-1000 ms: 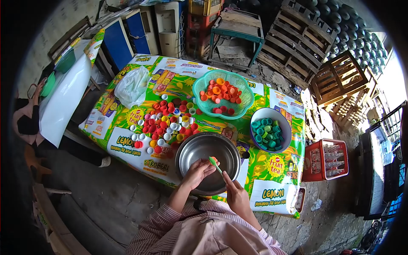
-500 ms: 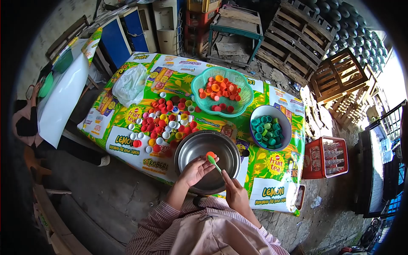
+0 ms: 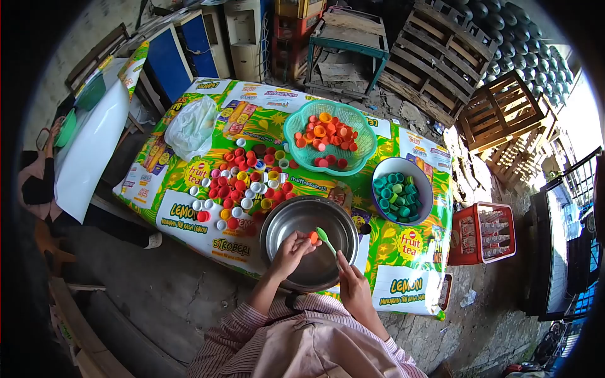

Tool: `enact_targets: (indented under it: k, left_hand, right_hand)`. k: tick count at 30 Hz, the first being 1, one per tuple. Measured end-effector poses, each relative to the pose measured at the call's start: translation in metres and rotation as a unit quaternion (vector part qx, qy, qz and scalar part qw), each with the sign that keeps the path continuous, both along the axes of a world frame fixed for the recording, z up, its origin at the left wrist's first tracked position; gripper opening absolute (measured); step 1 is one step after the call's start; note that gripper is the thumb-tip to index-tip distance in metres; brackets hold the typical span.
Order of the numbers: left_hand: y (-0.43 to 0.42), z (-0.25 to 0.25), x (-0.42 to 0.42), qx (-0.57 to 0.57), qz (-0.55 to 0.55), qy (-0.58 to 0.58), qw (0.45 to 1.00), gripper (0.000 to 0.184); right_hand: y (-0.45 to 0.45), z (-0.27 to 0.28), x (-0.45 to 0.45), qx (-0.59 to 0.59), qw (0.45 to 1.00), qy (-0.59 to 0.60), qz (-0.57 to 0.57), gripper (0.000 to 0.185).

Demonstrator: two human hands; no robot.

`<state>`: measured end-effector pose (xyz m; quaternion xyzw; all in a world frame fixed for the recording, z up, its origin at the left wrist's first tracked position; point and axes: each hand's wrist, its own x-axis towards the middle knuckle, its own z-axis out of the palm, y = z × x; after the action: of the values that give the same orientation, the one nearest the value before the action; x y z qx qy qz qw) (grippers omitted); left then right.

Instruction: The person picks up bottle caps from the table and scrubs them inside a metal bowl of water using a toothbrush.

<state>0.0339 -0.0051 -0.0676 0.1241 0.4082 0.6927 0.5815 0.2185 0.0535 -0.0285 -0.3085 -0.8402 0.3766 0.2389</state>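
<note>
Over a steel bowl (image 3: pixel 272 220), my left hand (image 3: pixel 290 253) pinches an orange-red cap (image 3: pixel 313 237) between its fingertips. My right hand (image 3: pixel 353 285) is closed round the handle of a green-tipped brush-like tool (image 3: pixel 327 240), whose tip points up just right of the cap, a little apart from it. Loose red, white and yellow caps (image 3: pixel 239 183) lie left of the bowl. Behind it, a mint-green basket (image 3: pixel 294 133) holds orange and red caps. On the right stands a pale bowl (image 3: pixel 423 188) with green and teal caps.
A plastic bag (image 3: pixel 191 128) lies on the table's back left, on a patterned cover (image 3: pixel 220 247). At the far left, another person (image 3: pixel 38 183) is beside a white sheet. A red crate (image 3: pixel 466 236) stands right of the table; wooden pallets (image 3: pixel 435 60) lean behind.
The tool's green tip has moved right and up, away from the cap. My left hand has turned slightly, still holding the cap.
</note>
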Motion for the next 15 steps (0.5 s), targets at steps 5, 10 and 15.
enact_targets:
  k: [5, 10, 15]
  left_hand:
    - [0.002, 0.004, 0.000, 0.015, 0.096, 0.418, 0.903, 0.048]
    - [0.003, 0.008, -0.006, 0.033, 0.088, 0.550, 0.830, 0.069]
    - [0.002, 0.007, -0.009, 0.043, 0.073, 0.562, 0.823, 0.075]
  right_hand:
    - [0.000, 0.007, 0.001, 0.014, 0.999, -0.036, 0.018, 0.052]
    - [0.000, 0.011, 0.004, 0.045, 0.996, -0.070, 0.010, 0.053]
    - [-0.001, 0.007, 0.006, 0.056, 0.993, -0.094, 0.036, 0.056]
